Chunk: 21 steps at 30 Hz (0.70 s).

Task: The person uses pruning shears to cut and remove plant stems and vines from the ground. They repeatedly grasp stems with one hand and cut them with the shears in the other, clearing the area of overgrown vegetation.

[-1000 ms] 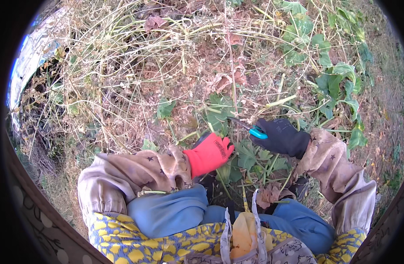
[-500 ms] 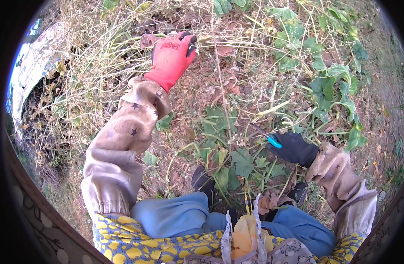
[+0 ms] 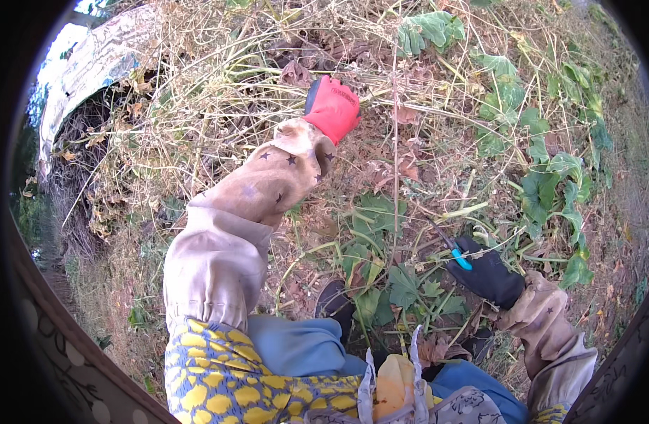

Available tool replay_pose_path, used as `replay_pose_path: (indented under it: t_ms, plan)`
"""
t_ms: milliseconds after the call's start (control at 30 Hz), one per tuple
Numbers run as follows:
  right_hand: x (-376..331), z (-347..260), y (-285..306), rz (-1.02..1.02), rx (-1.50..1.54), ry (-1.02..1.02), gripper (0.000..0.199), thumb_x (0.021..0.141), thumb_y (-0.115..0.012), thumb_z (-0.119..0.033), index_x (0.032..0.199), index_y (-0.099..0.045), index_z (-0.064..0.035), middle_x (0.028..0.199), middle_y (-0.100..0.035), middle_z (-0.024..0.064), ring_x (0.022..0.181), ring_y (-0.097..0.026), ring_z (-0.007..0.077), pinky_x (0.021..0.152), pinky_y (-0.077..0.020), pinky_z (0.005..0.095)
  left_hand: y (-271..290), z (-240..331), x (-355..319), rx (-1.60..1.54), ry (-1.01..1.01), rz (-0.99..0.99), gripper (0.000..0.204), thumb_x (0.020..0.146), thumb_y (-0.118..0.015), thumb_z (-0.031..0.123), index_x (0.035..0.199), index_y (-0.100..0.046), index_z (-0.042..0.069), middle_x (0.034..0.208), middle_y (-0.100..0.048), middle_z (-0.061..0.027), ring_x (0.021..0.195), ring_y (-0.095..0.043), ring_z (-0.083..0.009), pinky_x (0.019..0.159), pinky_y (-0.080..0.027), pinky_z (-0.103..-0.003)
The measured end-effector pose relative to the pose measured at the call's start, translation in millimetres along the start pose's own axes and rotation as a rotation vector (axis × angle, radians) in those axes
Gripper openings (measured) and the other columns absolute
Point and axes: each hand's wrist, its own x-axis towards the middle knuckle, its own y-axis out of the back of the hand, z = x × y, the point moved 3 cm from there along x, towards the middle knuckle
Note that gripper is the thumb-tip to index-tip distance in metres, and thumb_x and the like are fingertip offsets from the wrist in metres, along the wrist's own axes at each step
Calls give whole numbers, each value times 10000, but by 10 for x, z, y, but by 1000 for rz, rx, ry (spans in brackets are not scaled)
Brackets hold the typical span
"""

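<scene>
My left hand (image 3: 334,112), in a red glove with dark finger parts, reaches forward among dry vine stems (image 3: 268,74). Its fingers curl down and away from view, so whatever they grip is hidden. In a black glove, my right hand (image 3: 488,275) is low on the right, closed around a tool (image 3: 460,258) with a turquoise handle and a thin dark blade. That blade points up and left, over green leaves and pale cut-looking stems (image 3: 466,210). Broad green leaves (image 3: 403,284) lie between my feet and the blade.
A tall thin dry stalk (image 3: 395,141) stands between my hands. Leafy green vines (image 3: 540,191) trail along the right. A pale sheet-like cover (image 3: 91,63) rests over a dark heap at far left. My shoe (image 3: 334,304) is close below the leaves.
The whole view has shifted, so the ground appears farther right and lower. My left hand has turned, its fingers now curled out of sight. My right hand still holds the tool.
</scene>
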Motion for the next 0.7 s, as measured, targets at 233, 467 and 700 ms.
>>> replay_pose_path:
  t_ms: [233, 467, 700]
  plan:
    - [93, -2, -74, -26, -82, -74, 451, 886, -635, -485, 1035, -599, -62, 790, -667, 202, 745, -649, 412, 680, -492, 511, 185, -932, 176, -283, 265, 161, 481, 936, -489, 516, 1224, -628, 157, 1232, -649, -110, 1198, -571, -299, 1008, -387, -461]
    - [125, -68, -78, 24, -40, 10, 409, 899, -657, -402, 1131, -544, -84, 914, -646, 197, 826, -633, 428, 712, -492, 519, -132, -987, -155, -326, 166, -61, 598, 840, -579, 602, 1162, -638, 102, 1146, -657, -143, 1113, -615, -300, 941, -445, -444]
    - [239, -172, -149, 10, 160, 128, 366, 941, -628, -366, 1154, -547, -79, 885, -633, 137, 772, -623, 392, 699, -495, 477, -22, -542, -1050, -516, 178, 275, 450, 821, -664, 504, 1059, -636, 123, 984, -663, -132, 949, -645, -313, 830, -470, -447]
